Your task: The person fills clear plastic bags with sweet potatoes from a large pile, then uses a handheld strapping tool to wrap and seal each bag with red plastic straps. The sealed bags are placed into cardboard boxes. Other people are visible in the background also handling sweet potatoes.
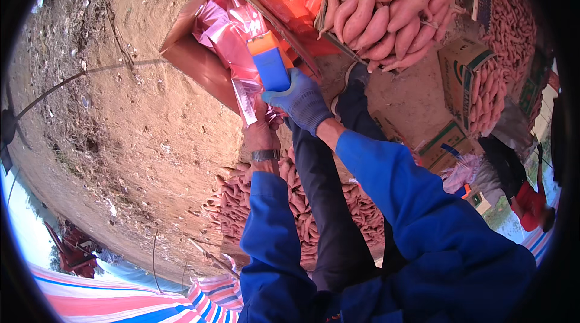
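Note:
An open cardboard box (195, 74) lined with pink plastic film (231, 19) lies before me. My right hand (301, 99), in a blue-grey knit glove, grips a blue and orange hand-held tool (272, 67), perhaps a tape dispenser; its orange end is over the film. Bare and with a watch at the wrist, my left hand (263, 130) is at the box's near edge by a loose flap of film. Its fingers are partly hidden, so its hold is unclear. Right of the box, sweet potatoes (389, 10) are heaped in another container with orange-red plastic beside it.
More sweet potatoes (299, 205) lie on the ground around my legs. A filled carton (462, 78) stands at right, near a flattened carton (446, 146). A person in red (528, 205) is at far right. Striped sheeting (122, 300) spans the lower left.

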A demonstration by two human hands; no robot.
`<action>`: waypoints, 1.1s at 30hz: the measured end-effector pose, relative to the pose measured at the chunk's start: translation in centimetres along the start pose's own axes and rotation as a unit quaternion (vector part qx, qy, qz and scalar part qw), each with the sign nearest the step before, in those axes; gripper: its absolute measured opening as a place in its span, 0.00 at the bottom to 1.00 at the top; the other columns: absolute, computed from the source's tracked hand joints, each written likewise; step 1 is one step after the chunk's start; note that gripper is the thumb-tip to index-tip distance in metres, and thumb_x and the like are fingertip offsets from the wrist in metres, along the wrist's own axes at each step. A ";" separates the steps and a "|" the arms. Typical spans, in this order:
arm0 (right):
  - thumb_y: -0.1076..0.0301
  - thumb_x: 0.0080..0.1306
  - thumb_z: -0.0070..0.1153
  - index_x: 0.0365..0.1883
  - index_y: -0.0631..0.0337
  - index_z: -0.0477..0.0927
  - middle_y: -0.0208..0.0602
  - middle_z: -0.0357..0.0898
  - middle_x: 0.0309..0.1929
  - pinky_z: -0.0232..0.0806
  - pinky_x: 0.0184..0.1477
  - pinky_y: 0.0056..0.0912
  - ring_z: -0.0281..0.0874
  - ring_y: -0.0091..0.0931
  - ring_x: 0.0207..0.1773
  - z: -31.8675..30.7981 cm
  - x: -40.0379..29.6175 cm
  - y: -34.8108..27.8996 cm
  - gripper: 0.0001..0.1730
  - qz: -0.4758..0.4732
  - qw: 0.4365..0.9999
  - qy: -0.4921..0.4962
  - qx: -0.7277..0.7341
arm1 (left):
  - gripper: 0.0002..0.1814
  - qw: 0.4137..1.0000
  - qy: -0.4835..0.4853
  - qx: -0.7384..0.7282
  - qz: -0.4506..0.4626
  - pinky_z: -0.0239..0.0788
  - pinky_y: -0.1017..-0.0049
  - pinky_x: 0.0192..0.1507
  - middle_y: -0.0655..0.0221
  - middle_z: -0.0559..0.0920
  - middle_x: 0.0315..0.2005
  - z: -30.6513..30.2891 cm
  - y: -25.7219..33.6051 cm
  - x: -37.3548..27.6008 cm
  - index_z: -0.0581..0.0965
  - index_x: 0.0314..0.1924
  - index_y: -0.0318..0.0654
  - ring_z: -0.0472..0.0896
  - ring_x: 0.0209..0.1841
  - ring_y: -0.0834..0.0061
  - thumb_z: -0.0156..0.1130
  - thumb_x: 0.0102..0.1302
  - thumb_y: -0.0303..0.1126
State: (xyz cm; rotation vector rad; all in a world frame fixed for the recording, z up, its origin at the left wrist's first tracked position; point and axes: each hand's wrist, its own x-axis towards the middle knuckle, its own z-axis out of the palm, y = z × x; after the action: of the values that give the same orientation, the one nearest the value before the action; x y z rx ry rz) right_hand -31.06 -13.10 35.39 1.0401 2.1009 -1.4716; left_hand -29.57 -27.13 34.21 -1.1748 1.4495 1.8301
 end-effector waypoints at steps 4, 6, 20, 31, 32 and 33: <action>0.41 0.51 0.80 0.42 0.62 0.82 0.53 0.88 0.35 0.78 0.49 0.52 0.88 0.51 0.44 0.7 -0.7 0.0 0.35 -0.013 0.999 -0.039 -0.029 | 0.23 0.993 -0.007 -0.095 -0.069 0.77 0.77 0.27 0.71 0.87 0.34 -1.1 -1.3 0.8 0.80 0.56 0.45 0.84 0.30 0.77 0.73 0.74 0.54; 0.42 0.52 0.79 0.41 0.61 0.81 0.51 0.87 0.33 0.77 0.50 0.52 0.88 0.51 0.44 0.8 -0.3 0.5 0.33 -0.029 0.997 -0.055 -0.051 | 0.24 0.993 -0.007 -0.095 -0.077 0.72 0.77 0.29 0.73 0.87 0.36 -1.1 -1.4 0.6 0.81 0.56 0.46 0.82 0.31 0.78 0.68 0.77 0.57; 0.52 0.55 0.80 0.36 0.64 0.82 0.49 0.84 0.29 0.73 0.44 0.53 0.84 0.47 0.36 -6.2 3.5 -0.8 0.26 -0.177 0.933 0.205 -0.236 | 0.19 0.993 0.072 0.064 -0.064 0.69 0.77 0.20 0.72 0.79 0.24 -3.7 0.8 1.9 0.79 0.42 0.41 0.79 0.22 0.76 0.81 0.68 0.44; 0.65 0.61 0.80 0.44 0.65 0.81 0.32 0.84 0.32 0.75 0.32 0.29 0.80 0.20 0.28 -17.2 -1.8 -4.8 0.22 0.021 0.963 0.257 0.079 | 0.41 0.896 0.302 0.294 0.140 0.72 0.57 0.50 0.49 0.81 0.45 -4.7 0.8 4.4 0.72 0.63 0.25 0.80 0.48 0.51 0.80 0.65 0.51; 0.64 0.60 0.81 0.46 0.64 0.80 0.34 0.83 0.36 0.76 0.31 0.30 0.81 0.21 0.28 -17.8 -3.7 -3.3 0.24 -0.002 0.961 0.275 0.010 | 0.47 0.826 0.321 0.396 0.242 0.68 0.54 0.62 0.45 0.79 0.53 -3.3 0.9 3.2 0.69 0.68 0.24 0.76 0.58 0.47 0.81 0.64 0.51; 0.64 0.60 0.82 0.47 0.64 0.80 0.35 0.82 0.37 0.76 0.36 0.33 0.82 0.24 0.32 -18.5 -5.9 -3.4 0.25 0.028 0.965 0.261 0.000 | 0.53 0.732 0.336 0.484 0.341 0.63 0.50 0.73 0.40 0.77 0.60 -1.6 1.3 2.2 0.66 0.73 0.24 0.73 0.69 0.42 0.82 0.62 0.52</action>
State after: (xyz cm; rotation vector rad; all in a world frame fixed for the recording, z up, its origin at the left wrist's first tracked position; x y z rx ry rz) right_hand -27.67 1.18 48.61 1.6125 2.3820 -1.2668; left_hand -31.24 -29.33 32.90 -0.7450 3.0187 0.5646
